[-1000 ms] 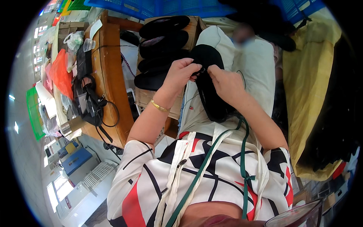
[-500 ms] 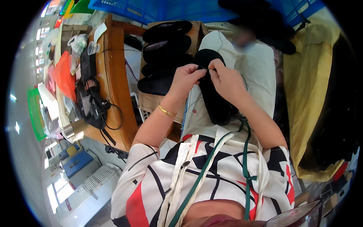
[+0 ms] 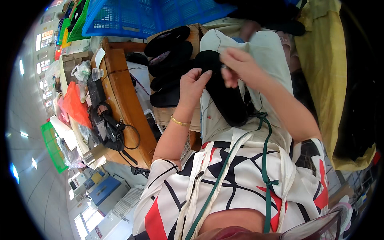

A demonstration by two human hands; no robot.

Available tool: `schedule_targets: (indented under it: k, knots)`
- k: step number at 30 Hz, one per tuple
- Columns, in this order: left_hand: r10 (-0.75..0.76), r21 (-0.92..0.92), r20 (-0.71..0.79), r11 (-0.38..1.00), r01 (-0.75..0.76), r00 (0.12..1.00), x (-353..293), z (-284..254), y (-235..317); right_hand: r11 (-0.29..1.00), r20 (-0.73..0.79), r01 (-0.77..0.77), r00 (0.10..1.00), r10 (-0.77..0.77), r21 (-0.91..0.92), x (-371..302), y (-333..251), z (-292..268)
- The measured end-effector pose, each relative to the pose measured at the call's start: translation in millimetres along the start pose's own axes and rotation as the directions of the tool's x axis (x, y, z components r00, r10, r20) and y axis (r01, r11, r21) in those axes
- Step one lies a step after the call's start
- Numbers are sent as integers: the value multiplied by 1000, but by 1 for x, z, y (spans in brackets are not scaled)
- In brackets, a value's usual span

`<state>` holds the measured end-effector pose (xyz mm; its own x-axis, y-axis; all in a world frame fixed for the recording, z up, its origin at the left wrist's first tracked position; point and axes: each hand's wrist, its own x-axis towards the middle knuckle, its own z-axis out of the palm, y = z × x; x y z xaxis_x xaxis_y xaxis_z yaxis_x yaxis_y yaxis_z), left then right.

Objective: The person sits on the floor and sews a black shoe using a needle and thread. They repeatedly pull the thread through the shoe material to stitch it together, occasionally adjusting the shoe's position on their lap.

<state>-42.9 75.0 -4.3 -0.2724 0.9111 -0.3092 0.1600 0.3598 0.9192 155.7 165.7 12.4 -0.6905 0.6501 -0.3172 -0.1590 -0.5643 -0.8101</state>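
A black cloth shoe [image 3: 229,100] lies lengthwise on the pale cloth [image 3: 264,56] over my lap. My left hand [image 3: 195,82], with a gold bangle at its wrist, pinches the shoe's left edge near its far end between thumb and fingertips. Just right of that spot, my right hand [image 3: 242,68] hovers over the shoe, its fingers curled together and slightly smeared by motion. A ring-like band shows on one of its fingers. Whatever the right fingertips hold is too small to make out. A thin dark thread [image 3: 218,38] lies on the cloth beyond the shoe.
Several black shoes [image 3: 168,54] sit on a cardboard box [image 3: 196,34] to the left. Beside it stands a wooden table [image 3: 128,108] with a black bag [image 3: 106,124]. Blue crates [image 3: 120,20] are at the back; yellow cloth [image 3: 326,80] hangs at the right.
My right hand has drawn away from the left fingertips and turned over the shoe. The left hand keeps its pinch at the edge. The whole view has shifted slightly.
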Motion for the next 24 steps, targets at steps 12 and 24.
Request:
schedule_targets:
  k: [12, 24]
  knots:
    - [-6, -19, 52, 1000, 7, 999, 1, -5, 0, 446, -676, 523, -427, -600, -726, -274, -139, -387]
    - [652, 823, 237, 258, -505, 720, -23, 5, 38, 32, 308, 398, 757, -576, -917, -28, 22, -42]
